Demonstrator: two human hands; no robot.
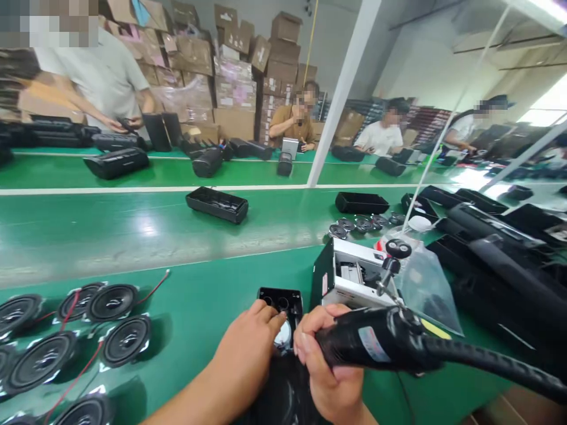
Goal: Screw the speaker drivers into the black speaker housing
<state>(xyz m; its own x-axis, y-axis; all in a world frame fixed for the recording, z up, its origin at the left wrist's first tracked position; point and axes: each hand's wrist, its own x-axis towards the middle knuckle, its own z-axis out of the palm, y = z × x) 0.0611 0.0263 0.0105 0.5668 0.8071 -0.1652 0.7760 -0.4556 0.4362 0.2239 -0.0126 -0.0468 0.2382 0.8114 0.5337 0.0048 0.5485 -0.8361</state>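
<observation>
Both hands work together: the left hand (248, 348) steadies a black plastic speaker housing (280, 310), while the right hand's (325, 360) grip wraps a black corded power screwdriver (381, 345) poised beside it.

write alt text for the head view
The right hand grips a black corded power tool over a black plastic housing steadied by the left hand on a green bench, round black speaker cones lying left.
</observation>
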